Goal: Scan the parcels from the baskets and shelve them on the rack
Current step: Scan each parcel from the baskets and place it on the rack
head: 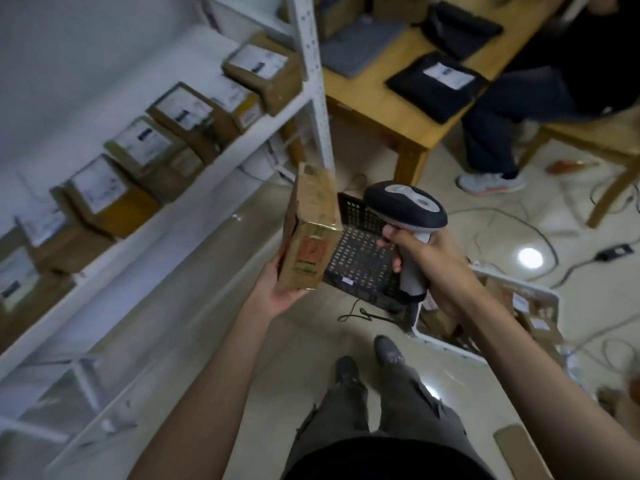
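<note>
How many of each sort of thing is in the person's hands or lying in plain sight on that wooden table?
Cardboard parcel in the left hand: 1
Scanner in the right hand: 1
Black mailer bags on the table: 2
Grey mailer bag: 1
Total: 5

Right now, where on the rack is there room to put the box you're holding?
The shelf carrying the row of parcels is crowded: they sit side by side, leaving only a thin bare strip along its front edge. The shelf below looks bare, bordered by the upright post and the floor side. The left hand grips the box; the right hand grips the scanner.
</note>
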`<state>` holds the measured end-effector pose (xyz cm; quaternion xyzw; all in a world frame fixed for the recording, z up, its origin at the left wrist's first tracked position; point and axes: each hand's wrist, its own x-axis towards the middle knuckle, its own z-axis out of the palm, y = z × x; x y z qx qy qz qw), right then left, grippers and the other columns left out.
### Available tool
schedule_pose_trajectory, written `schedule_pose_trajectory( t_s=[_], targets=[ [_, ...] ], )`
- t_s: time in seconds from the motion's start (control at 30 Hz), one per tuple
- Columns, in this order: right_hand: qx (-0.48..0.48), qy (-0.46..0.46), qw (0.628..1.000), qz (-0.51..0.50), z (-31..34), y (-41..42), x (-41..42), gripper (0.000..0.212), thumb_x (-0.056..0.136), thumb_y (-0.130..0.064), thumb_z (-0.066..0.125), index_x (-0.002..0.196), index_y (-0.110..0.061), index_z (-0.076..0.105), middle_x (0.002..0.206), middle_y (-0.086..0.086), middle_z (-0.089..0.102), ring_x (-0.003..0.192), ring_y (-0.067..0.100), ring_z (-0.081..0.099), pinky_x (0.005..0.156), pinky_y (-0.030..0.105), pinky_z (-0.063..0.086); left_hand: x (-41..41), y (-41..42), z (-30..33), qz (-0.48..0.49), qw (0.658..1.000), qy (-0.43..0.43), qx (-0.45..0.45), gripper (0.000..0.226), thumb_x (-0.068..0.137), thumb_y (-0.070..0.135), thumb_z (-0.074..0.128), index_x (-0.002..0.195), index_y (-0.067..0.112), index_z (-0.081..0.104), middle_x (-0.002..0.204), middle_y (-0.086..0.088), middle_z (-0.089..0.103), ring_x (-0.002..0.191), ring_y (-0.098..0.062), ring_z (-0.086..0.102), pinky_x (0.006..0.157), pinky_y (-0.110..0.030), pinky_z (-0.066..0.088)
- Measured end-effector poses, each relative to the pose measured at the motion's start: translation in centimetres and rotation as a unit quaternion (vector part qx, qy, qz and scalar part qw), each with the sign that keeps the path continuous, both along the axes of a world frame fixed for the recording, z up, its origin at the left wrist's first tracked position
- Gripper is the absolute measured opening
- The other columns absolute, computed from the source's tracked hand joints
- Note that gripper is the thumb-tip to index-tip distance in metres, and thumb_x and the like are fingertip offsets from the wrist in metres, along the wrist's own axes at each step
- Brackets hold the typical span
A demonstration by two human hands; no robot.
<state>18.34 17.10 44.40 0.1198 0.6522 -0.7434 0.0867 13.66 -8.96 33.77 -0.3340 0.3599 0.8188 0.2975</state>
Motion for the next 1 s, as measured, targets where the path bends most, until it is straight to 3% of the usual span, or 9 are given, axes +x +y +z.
schedule_pose_trajectory(
  t_s=[0.13, 0.23, 0.37, 0.43, 0.53, 0.63, 0.77, 0.9, 1.0],
  targets=[
    [-0.010, 0.036, 0.997, 0.072, 1.6, -1.0, -2.6, 0.013, 0.095, -0.021, 0.071, 0.086, -0.012, 0.072, 0.078, 0.010, 0.072, 0.058, 0.019, 0.055, 0.062, 0.029, 0.052, -0.4, -1.8, 2.2, 0.088, 0.994, 0.050, 0.033, 0.049, 0.092, 0.034, 0.045, 0.118, 0.004, 0.073, 0.128, -0.027, 0.064, 0.099, -0.038, 0.070, 0.085, -0.042, 0.059],
    [-0.011, 0.060, 0.991, 0.122, 2.6, -1.0, -4.0, 0.015, 0.094, -0.024, 0.073, 0.081, -0.018, 0.075, 0.074, 0.014, 0.069, 0.061, 0.021, 0.057, 0.067, 0.032, 0.052, -0.4, -2.4, 4.1, 0.159, 0.983, 0.061, 0.066, 0.051, 0.098, 0.032, 0.040, 0.138, 0.008, 0.059, 0.144, -0.026, 0.054, 0.118, -0.040, 0.062, 0.094, -0.045, 0.056],
    [-0.011, 0.095, 0.980, 0.176, 3.5, -0.7, -5.5, 0.010, 0.094, -0.022, 0.074, 0.084, -0.022, 0.077, 0.079, 0.012, 0.073, 0.064, 0.023, 0.060, 0.068, 0.034, 0.055, 0.2, -2.5, 6.1, 0.179, 0.976, 0.102, 0.076, 0.050, 0.106, 0.037, 0.035, 0.117, 0.009, 0.076, 0.131, -0.028, 0.063, 0.128, -0.038, 0.057, 0.098, -0.045, 0.052],
    [0.006, 0.111, 0.973, 0.201, 3.8, -0.5, -6.3, 0.012, 0.094, -0.020, 0.074, 0.083, -0.022, 0.076, 0.077, 0.015, 0.072, 0.059, 0.021, 0.059, 0.067, 0.032, 0.053, 0.2, -2.5, 7.1, 0.200, 0.969, 0.098, 0.106, 0.053, 0.105, 0.044, 0.036, 0.126, 0.008, 0.069, 0.128, -0.032, 0.062, 0.131, -0.033, 0.054, 0.090, -0.043, 0.057],
    [0.033, 0.130, 0.961, 0.240, 4.1, -0.1, -7.2, 0.008, 0.093, -0.021, 0.075, 0.085, -0.018, 0.074, 0.068, 0.017, 0.067, 0.057, 0.022, 0.058, 0.067, 0.029, 0.051, 0.4, -2.6, 7.8, 0.206, 0.962, 0.129, 0.125, 0.053, 0.104, 0.048, 0.038, 0.136, 0.011, 0.060, 0.135, -0.030, 0.058, 0.110, -0.036, 0.066, 0.070, -0.042, 0.063],
    [0.034, 0.141, 0.949, 0.278, 4.7, -0.3, -7.7, 0.002, 0.094, -0.019, 0.073, 0.092, -0.019, 0.072, 0.062, 0.017, 0.061, 0.057, 0.024, 0.055, 0.063, 0.025, 0.050, 0.7, -2.9, 8.4, 0.217, 0.955, 0.161, 0.122, 0.056, 0.103, 0.052, 0.039, 0.143, 0.015, 0.055, 0.143, -0.025, 0.052, 0.088, -0.038, 0.073, 0.063, -0.039, 0.062],
    [0.008, 0.146, 0.943, 0.298, 5.8, -1.5, -8.3, 0.004, 0.095, -0.015, 0.072, 0.091, -0.017, 0.071, 0.072, 0.014, 0.068, 0.060, 0.029, 0.055, 0.063, 0.034, 0.050, 1.5, -3.8, 9.0, 0.206, 0.954, 0.174, 0.131, 0.056, 0.105, 0.053, 0.032, 0.136, 0.015, 0.058, 0.124, -0.027, 0.064, 0.076, -0.032, 0.072, 0.061, -0.036, 0.063],
    [-0.038, 0.111, 0.945, 0.305, 6.8, -3.3, -9.0, 0.005, 0.096, -0.018, 0.071, 0.099, -0.016, 0.074, 0.082, 0.014, 0.072, 0.055, 0.023, 0.052, 0.059, 0.037, 0.047, 2.0, -4.1, 9.7, 0.214, 0.948, 0.201, 0.122, 0.054, 0.107, 0.046, 0.027, 0.149, 0.017, 0.043, 0.131, -0.019, 0.055, 0.076, -0.031, 0.074, 0.060, -0.033, 0.062],
    [-0.069, 0.043, 0.954, 0.288, 7.7, -4.8, -9.8, 0.015, 0.094, -0.021, 0.073, 0.104, -0.009, 0.073, 0.082, 0.016, 0.071, 0.055, 0.020, 0.053, 0.056, 0.034, 0.046, 1.8, -3.7, 10.4, 0.236, 0.939, 0.237, 0.079, 0.061, 0.099, 0.041, 0.040, 0.155, 0.019, 0.033, 0.130, -0.016, 0.051, 0.075, -0.028, 0.074, 0.058, -0.028, 0.060]
  ],
)
